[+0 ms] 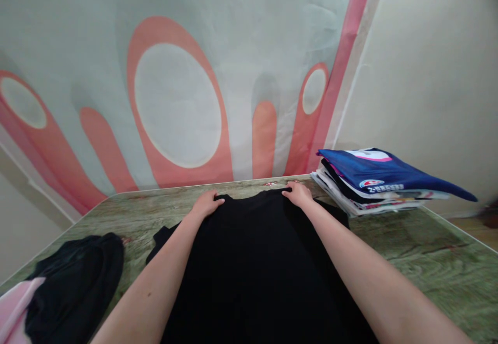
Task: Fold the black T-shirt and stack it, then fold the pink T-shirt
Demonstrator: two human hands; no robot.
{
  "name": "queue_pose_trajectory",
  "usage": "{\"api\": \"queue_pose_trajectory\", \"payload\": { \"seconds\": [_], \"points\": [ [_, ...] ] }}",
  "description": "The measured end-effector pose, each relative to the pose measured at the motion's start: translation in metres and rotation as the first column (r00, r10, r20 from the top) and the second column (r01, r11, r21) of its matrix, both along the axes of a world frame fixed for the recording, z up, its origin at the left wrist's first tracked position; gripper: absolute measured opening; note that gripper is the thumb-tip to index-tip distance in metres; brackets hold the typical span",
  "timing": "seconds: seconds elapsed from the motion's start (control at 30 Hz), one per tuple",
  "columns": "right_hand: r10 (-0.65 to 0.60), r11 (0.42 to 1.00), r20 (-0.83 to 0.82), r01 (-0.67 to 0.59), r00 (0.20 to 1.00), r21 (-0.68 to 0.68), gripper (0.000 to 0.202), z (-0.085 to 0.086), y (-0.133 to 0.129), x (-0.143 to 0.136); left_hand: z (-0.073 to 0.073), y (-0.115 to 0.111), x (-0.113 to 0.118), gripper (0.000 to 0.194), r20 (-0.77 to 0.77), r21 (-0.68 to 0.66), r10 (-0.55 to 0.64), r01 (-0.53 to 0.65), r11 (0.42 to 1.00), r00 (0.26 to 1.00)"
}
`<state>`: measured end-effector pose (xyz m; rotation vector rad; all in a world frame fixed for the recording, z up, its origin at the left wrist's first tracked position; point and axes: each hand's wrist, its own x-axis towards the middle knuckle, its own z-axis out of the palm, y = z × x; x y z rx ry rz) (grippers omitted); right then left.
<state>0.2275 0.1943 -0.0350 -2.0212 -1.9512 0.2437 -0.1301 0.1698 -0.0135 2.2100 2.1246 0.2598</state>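
A black T-shirt (257, 261) lies spread over the table, its neckline at the far end and its near part running out of the bottom of the picture. At the left shoulder, my left hand (208, 203) pinches the cloth between thumb and fingers. My right hand (299, 194) grips the right shoulder in the same way. A sleeve shows beyond each forearm, partly hidden by the arms.
A stack of folded clothes (350, 198) topped by a blue jersey (392, 170) stands at the back right of the wood-patterned table (436, 250). Crumpled dark clothing (78, 281) and a pink cloth (17, 310) lie at the left. A printed backdrop (241, 48) rises behind.
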Motion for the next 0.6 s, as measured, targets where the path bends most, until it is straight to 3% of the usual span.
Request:
{"api": "queue_pose_trajectory", "payload": {
  "seconds": [0.17, 0.33, 0.43, 0.53, 0.6],
  "points": [
    [-0.097, 0.989, 0.061, 0.089, 0.993, 0.116, 0.026, -0.003, -0.007, -0.009, -0.006, 0.002, 0.013, 0.023, -0.058, 0.112, 0.068, -0.061, 0.992, 0.996],
    [-0.105, 0.976, 0.113, 0.08, 0.988, 0.204, 0.03, 0.008, -0.022, -0.024, 0.008, -0.004, 0.028, 0.022, -0.107, 0.167, 0.068, -0.05, 0.985, 0.992],
    [0.154, 0.957, 0.115, -0.177, 0.981, 0.229, 0.035, 0.014, -0.044, -0.046, 0.012, -0.021, 0.05, 0.029, -0.106, 0.236, -0.01, 0.035, 0.971, 0.994],
    [0.526, 0.829, 0.079, -0.531, 0.847, 0.175, 0.042, 0.009, -0.066, -0.069, 0.001, -0.044, 0.073, 0.037, -0.074, 0.191, -0.209, 0.22, 0.957, 0.975],
    [0.63, 0.765, 0.064, -0.632, 0.774, 0.123, 0.05, 0.002, -0.074, -0.075, -0.01, -0.055, 0.076, 0.049, -0.066, 0.104, -0.254, 0.26, 0.96, 0.965]
  ]
}}
